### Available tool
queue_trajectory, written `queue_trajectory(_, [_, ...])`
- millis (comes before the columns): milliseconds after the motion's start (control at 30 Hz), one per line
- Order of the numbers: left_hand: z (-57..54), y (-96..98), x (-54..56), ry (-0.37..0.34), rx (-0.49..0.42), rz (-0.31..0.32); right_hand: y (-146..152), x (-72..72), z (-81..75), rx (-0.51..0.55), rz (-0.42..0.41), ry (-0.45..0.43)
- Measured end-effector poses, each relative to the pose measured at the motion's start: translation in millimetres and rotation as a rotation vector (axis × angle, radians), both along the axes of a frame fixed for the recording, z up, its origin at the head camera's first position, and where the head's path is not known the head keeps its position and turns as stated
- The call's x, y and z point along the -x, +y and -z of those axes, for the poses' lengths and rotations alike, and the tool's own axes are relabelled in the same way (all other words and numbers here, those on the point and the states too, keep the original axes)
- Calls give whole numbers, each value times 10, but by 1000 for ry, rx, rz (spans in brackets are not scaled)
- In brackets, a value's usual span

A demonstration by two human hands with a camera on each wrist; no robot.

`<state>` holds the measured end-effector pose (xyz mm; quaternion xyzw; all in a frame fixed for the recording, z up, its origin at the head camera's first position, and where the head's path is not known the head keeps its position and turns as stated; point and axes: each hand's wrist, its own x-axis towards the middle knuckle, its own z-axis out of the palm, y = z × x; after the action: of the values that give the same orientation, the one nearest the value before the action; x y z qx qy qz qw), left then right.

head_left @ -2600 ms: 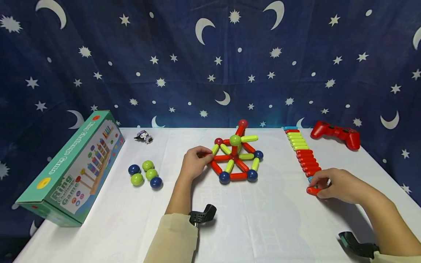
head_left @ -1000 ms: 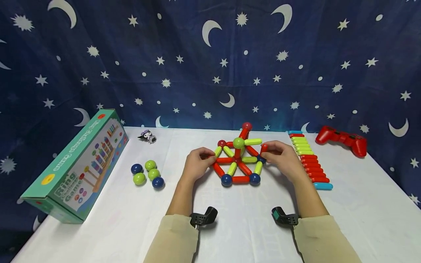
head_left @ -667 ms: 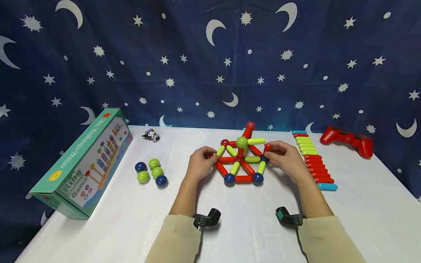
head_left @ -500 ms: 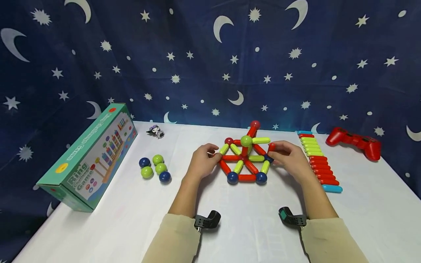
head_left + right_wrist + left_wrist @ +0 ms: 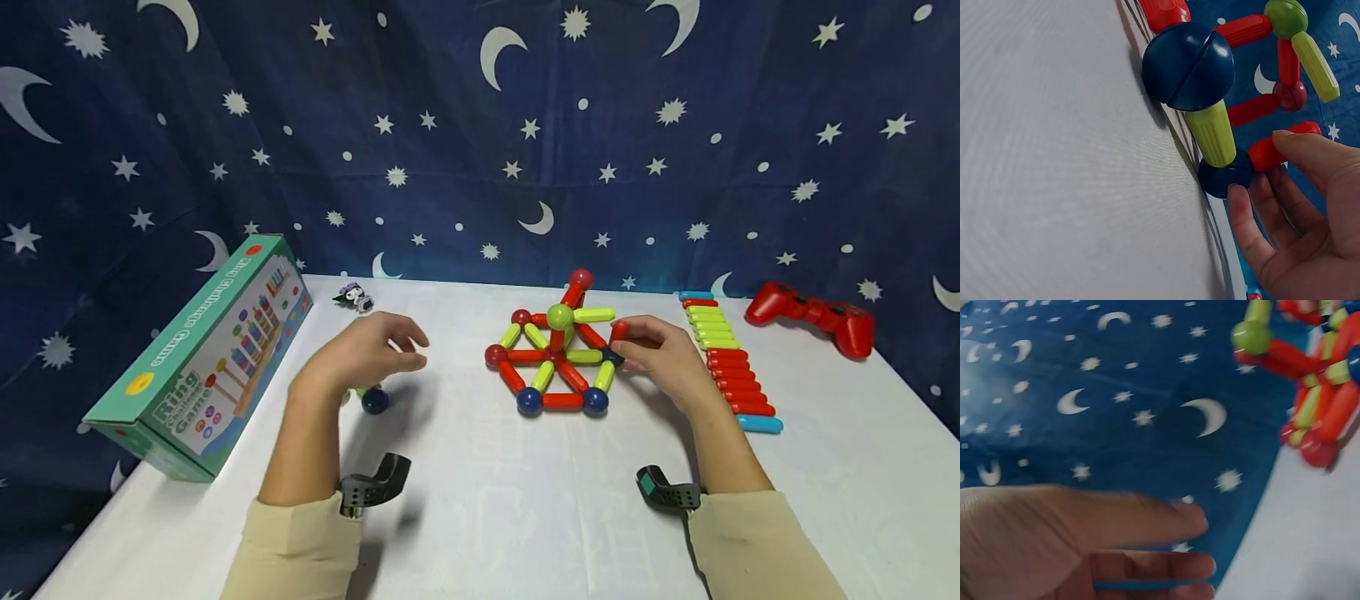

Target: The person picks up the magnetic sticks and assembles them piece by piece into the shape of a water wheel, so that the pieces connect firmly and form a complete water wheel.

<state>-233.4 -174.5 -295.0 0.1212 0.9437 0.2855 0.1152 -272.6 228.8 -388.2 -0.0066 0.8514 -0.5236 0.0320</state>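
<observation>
A magnetic stick-and-ball structure [image 5: 562, 402] in red, lime and dark blue stands mid-table, with raised sticks carrying a lime ball [image 5: 560, 316] and a red ball [image 5: 581, 279]. At its right corner my right hand [image 5: 663, 360] pinches a red magnetic stick [image 5: 1265, 154] between thumb and fingers. That stick rises from a dark blue ball [image 5: 1225, 178], and a fingertip touches the ball. My left hand [image 5: 371, 352] hovers over the loose balls at left, its fingers extended and holding nothing. It hides most of them; one dark blue ball [image 5: 375, 400] shows beneath.
A green game box [image 5: 202, 358] lies at the left, with a small figurine [image 5: 353, 297] behind the left hand. At the right runs a row of lime, red and blue sticks [image 5: 723, 358], ending in a blue one. A red game controller [image 5: 813, 317] sits at the back right.
My right hand has brought a red stick from the row to the structure's right corner. My left hand has let go of the structure's left corner and moved left over the loose balls.
</observation>
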Motion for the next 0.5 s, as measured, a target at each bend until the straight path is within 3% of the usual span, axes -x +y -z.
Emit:
queue_trajectory(100, [-103,-167,-70,-48,73,-25,2,5,-2,0,-3,0])
queue_trajectory(167, [-107,-224,-106,-75,98,-34,7,3,3,2,-3,-5])
queue_trajectory(367, [46,-262,-182,-205,87,-94,21,2,21,9,-5,-14])
queue_trajectory(500, [137,-234,-191,-216,126,-110,25,13,21,11,-6,-15])
